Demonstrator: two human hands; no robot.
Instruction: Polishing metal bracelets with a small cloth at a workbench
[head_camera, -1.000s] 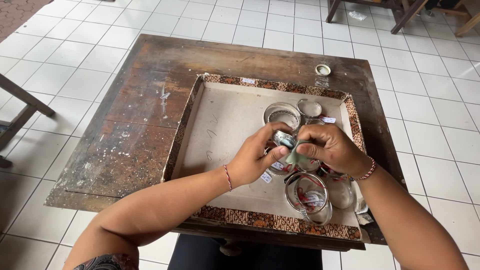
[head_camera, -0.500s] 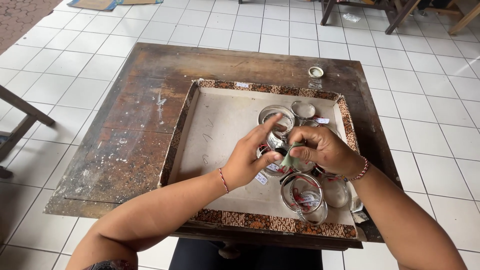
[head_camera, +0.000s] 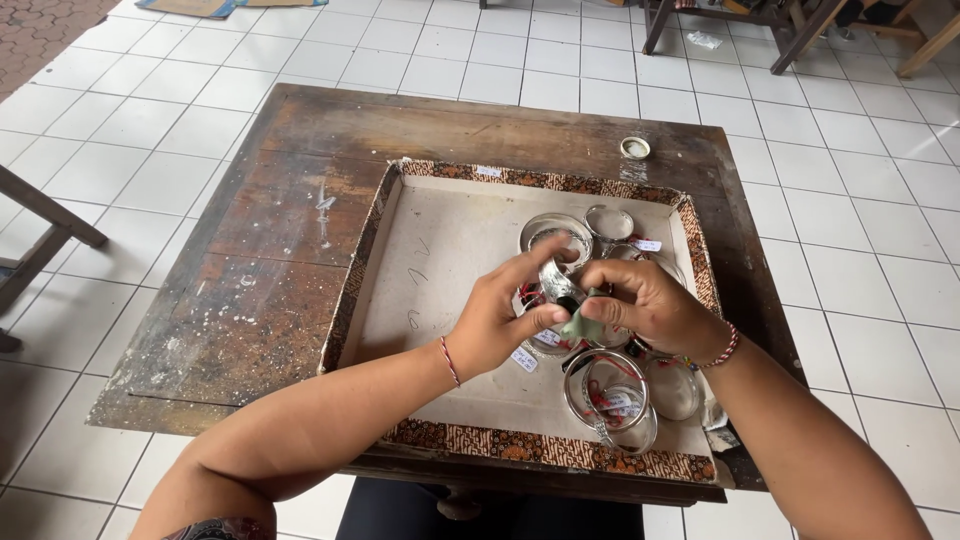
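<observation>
My left hand (head_camera: 505, 318) and my right hand (head_camera: 650, 305) meet over a shallow cardboard tray (head_camera: 440, 270) with a patterned border. Between the fingers of both hands is a silver bangle (head_camera: 556, 279). My right hand also pinches a small greenish cloth (head_camera: 583, 321) against it. Several more silver bangles (head_camera: 612, 396) with small white tags lie in the tray's right half, under and around my hands. A thin red thread circles each wrist.
The tray rests on a worn dark wooden table (head_camera: 260, 260) on a white tiled floor. A small round tin lid (head_camera: 635, 148) sits near the table's far edge. Wooden furniture legs (head_camera: 790, 25) stand at the top right, another piece (head_camera: 40, 230) at the left.
Both hands stay together over the tray. The bangle has turned slightly between the fingers, and the cloth now sits lower under my right thumb.
</observation>
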